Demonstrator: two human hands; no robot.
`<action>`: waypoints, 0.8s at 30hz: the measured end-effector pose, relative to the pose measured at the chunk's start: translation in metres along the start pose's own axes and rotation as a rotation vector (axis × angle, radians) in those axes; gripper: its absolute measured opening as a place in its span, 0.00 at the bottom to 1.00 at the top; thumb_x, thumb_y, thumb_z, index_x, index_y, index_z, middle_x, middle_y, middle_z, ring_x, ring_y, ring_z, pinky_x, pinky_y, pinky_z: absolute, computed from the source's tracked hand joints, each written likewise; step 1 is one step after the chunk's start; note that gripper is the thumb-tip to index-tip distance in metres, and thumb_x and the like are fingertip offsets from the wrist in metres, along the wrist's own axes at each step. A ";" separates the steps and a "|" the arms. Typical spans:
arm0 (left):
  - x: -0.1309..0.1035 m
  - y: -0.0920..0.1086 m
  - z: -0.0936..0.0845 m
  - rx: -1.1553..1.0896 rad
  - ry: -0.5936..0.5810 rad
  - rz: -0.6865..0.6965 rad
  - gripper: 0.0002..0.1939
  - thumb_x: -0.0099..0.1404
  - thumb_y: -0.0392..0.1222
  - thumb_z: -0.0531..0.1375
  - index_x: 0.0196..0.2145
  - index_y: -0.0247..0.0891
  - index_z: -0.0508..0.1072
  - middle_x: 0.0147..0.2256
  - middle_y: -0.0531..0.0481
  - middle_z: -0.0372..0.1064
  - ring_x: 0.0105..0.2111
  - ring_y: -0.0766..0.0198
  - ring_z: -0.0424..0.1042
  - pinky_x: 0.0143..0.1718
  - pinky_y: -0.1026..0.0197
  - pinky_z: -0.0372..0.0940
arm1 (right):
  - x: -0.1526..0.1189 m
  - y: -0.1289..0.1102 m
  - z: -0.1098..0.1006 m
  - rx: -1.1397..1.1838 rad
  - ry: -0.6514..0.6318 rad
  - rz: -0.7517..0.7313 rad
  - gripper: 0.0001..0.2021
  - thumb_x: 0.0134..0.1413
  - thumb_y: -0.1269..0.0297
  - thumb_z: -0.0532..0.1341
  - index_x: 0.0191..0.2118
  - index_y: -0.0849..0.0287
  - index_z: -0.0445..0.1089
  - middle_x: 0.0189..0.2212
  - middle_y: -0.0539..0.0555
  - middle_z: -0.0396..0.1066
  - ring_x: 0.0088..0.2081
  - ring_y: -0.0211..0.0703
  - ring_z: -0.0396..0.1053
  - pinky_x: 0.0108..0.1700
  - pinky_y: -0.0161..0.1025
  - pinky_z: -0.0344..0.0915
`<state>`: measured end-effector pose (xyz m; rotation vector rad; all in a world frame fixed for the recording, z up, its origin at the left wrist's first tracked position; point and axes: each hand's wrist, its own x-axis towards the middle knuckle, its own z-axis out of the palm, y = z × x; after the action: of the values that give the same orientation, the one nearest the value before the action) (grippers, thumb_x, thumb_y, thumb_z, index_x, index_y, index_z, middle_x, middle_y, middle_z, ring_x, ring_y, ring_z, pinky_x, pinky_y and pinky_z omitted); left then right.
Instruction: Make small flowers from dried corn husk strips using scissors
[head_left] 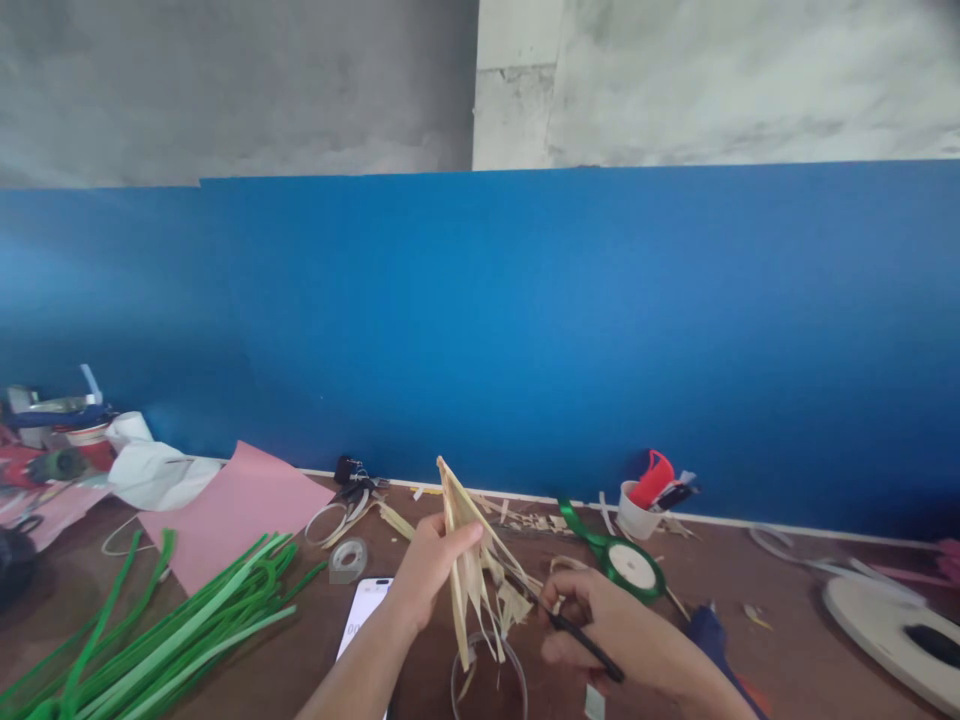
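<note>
In the middle of the head view, my left hand [442, 560] grips a pale, dried leaf-like piece [469, 575] with its thumb across the front. The piece comes to a point at the top and hangs in split strips below. My right hand [581, 625], just to the right, is closed on a thin dark tool [585, 645], whose tip reaches the strips; its exact kind is unclear. A clear round container or ring [523, 672] lies beneath the hanging strips.
Green fuzzy stems [195, 620] and pink paper [232, 510] lie left, beside a tape roll [349, 556] and phone [364, 610]. Right are a green ribbon spool [632, 567], a white cup of pens [637, 518] and a large white reel [885, 630]. A blue panel [450, 320] stands behind.
</note>
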<state>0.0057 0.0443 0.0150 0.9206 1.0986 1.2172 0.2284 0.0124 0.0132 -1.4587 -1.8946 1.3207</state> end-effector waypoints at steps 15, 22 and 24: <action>-0.013 -0.012 0.022 0.072 0.138 0.084 0.10 0.50 0.44 0.65 0.25 0.33 0.75 0.19 0.52 0.68 0.23 0.62 0.67 0.26 0.63 0.60 | 0.028 -0.014 0.047 0.375 0.466 -0.202 0.14 0.39 0.67 0.68 0.36 0.59 0.66 0.23 0.47 0.68 0.27 0.40 0.64 0.30 0.34 0.60; -0.010 -0.020 0.021 0.105 0.132 0.081 0.10 0.50 0.44 0.65 0.23 0.32 0.75 0.20 0.50 0.70 0.23 0.59 0.68 0.26 0.62 0.60 | 0.031 -0.006 0.054 0.236 0.526 -0.246 0.10 0.44 0.70 0.60 0.37 0.59 0.65 0.23 0.47 0.66 0.26 0.39 0.62 0.30 0.34 0.60; -0.006 -0.019 0.017 0.112 0.168 0.087 0.12 0.50 0.46 0.65 0.22 0.32 0.75 0.20 0.48 0.71 0.23 0.58 0.69 0.27 0.61 0.61 | 0.031 -0.006 0.053 0.243 0.506 -0.236 0.10 0.43 0.72 0.59 0.36 0.59 0.64 0.22 0.45 0.63 0.24 0.38 0.60 0.28 0.33 0.58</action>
<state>0.0265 0.0361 0.0019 0.9731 1.2816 1.3345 0.1729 0.0172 -0.0131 -1.2527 -1.4663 0.9235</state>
